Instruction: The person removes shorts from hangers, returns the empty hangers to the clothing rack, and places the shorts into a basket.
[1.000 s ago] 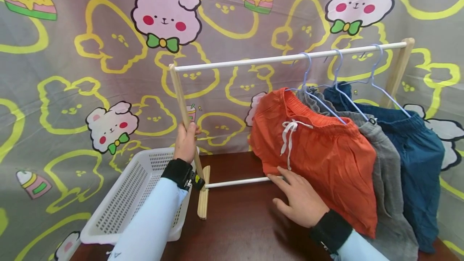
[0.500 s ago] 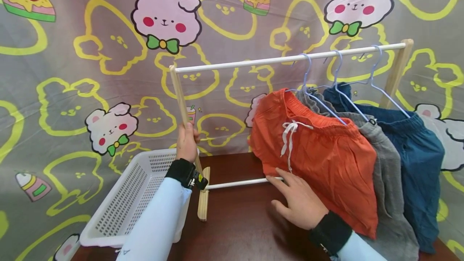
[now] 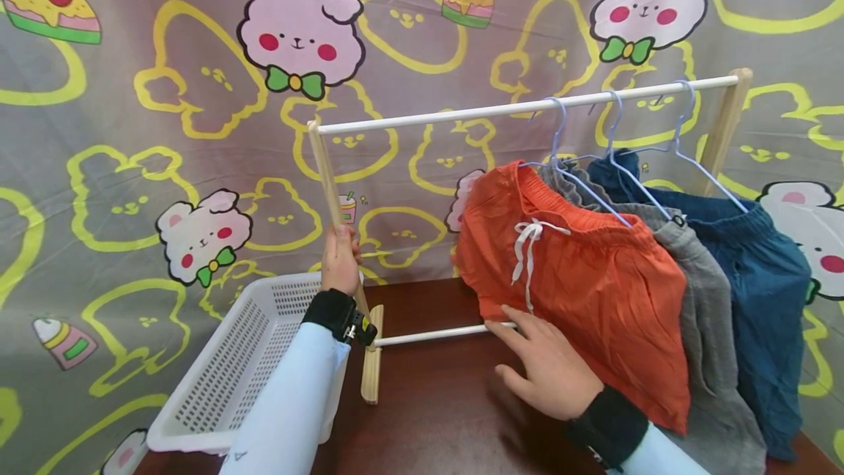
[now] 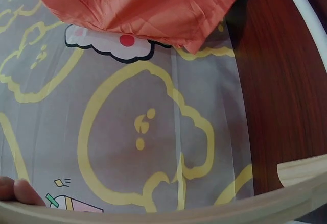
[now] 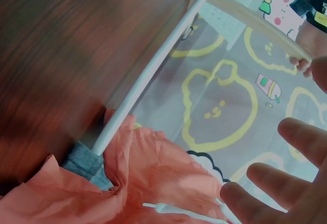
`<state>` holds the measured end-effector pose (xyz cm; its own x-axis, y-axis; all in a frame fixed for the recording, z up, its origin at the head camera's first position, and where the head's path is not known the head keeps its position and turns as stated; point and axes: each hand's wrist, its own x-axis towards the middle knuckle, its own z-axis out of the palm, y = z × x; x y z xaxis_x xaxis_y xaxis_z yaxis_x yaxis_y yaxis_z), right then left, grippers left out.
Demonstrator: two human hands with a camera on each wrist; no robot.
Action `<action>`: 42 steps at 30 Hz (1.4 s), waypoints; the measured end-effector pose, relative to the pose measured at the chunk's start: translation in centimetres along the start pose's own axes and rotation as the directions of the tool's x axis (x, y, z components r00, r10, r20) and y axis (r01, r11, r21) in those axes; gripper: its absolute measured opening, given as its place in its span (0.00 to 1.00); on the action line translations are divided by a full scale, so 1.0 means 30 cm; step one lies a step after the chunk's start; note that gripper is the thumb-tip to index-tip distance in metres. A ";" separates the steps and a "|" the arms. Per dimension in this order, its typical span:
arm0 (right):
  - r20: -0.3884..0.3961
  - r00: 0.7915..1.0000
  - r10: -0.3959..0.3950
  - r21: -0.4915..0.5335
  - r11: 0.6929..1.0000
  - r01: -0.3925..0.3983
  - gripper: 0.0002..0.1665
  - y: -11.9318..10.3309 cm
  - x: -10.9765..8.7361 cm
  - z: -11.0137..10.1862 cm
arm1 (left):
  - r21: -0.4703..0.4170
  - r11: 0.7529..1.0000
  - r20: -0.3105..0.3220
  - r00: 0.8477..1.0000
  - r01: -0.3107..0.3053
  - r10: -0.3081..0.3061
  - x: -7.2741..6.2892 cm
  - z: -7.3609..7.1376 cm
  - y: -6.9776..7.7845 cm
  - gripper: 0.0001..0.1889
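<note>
My left hand grips the left wooden post of a small clothes rack, its fingers wrapped round it. Toward the right of the rack's white top rail hang orange shorts with a white drawstring, grey shorts and blue shorts, on lilac hangers. My right hand has its fingers spread in front of the orange shorts' lower left edge and holds nothing. In the right wrist view, its fingers reach over the orange cloth and drawstring.
A white perforated basket stands left of the rack, partly behind my left sleeve. The rack's lower white bar runs above the dark brown table, and its wooden foot points toward me. A patterned curtain hangs behind.
</note>
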<state>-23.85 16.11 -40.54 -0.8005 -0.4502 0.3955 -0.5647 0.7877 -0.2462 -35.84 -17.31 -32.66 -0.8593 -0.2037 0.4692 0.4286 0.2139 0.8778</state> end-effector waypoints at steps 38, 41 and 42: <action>-0.160 0.965 -0.206 -0.240 0.957 0.164 0.32 -0.040 0.051 -0.420 | 0.015 1.000 0.068 0.997 -0.022 0.021 -0.003 -0.028 -0.011 0.25; -0.186 0.959 -0.216 -0.271 0.949 0.161 0.33 -0.043 0.059 -0.463 | 0.019 1.000 0.073 0.997 -0.016 0.014 0.001 -0.031 -0.007 0.26; -0.192 0.957 -0.216 -0.281 0.947 0.158 0.33 -0.044 0.061 -0.476 | 0.018 1.000 0.073 0.997 -0.014 0.012 0.003 -0.032 -0.006 0.27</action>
<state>-21.72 20.24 -26.86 -0.6057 -0.5210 0.6014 -0.6046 0.7927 0.0777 -35.71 -18.29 -32.67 -0.8721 -0.1304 0.4716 0.4352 0.2339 0.8694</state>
